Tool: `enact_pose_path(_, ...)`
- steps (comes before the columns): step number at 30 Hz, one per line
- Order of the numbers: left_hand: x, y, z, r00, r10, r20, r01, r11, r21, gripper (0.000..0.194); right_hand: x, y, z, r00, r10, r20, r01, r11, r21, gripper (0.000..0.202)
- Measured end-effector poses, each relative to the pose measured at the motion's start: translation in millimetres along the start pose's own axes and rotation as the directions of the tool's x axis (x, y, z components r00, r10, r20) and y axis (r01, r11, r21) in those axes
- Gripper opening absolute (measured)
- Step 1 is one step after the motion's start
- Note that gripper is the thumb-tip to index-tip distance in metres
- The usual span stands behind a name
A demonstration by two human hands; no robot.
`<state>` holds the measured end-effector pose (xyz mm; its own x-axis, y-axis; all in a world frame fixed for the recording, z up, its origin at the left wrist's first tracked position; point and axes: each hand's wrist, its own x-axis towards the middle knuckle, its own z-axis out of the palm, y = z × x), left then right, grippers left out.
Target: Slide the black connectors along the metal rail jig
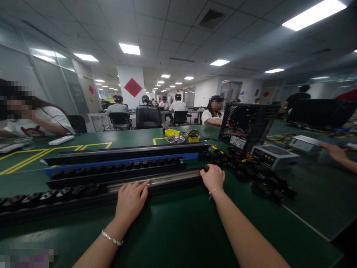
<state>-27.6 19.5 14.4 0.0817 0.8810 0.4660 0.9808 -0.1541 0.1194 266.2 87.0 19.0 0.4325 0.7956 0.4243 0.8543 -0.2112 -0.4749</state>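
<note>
A long black channel rail (174, 181) with a shiny inner face lies across the green table in front of me. Its left portion holds a row of dark round parts (48, 196). My left hand (130, 201) rests on the rail's middle, fingers stretched out along its edge. At the right end, the curled fingers of my right hand (214, 178) close around a small black part (205, 168); its exact kind is hard to make out. Just behind lies a second rail (117, 172) with several similar dark parts. To the right of my right hand is a heap of black parts (240, 163).
Farther back are a blue strip (192, 156), another black rail (125, 150), a metal dish (175, 139) and yellow trays (172, 132). An open computer case (245, 124) and power supplies (275, 155) stand right. Another person's hand (338, 154) reaches in there.
</note>
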Motion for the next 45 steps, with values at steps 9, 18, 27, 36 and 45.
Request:
enact_pose_path(9, 0.3, -0.1, -0.5, 1.000, 0.000, 0.004, 0.000, 1.000, -0.007, 0.039, 2.7, 3.2, -2.7, 1.000, 0.014, 0.015, -0.014, 1.000, -0.006, 0.033)
enact_pose_path(18, 0.2, -1.6, 1.9, 1.000, 0.002, -0.012, -0.002, 1.000, -0.024, 0.038, 5.4, 7.1, -3.0, 0.999, 0.033, 0.023, -0.033, 0.999, 0.006, 0.032)
enact_pose_path(27, 0.0, 0.2, -0.5, 1.000, 0.008, 0.006, -0.009, 1.000, 0.008, 0.039, 7.4, 13.6, 3.0, 0.999, 0.049, -0.023, -0.048, 0.998, 0.034, 0.035)
enact_pose_path(36, 0.2, -1.1, 1.0, 1.000, 0.000, 0.011, 0.000, 1.000, -0.024, 0.039, 11.7, 20.5, 2.8, 0.998, 0.057, -0.021, -0.056, 0.998, 0.038, 0.037)
enact_pose_path(45, -0.2, -0.5, 1.3, 1.000, 0.008, -0.017, -0.008, 1.000, -0.011, 0.038, 14.2, 21.3, -2.3, 0.997, 0.076, 0.019, -0.077, 0.996, 0.043, 0.036)
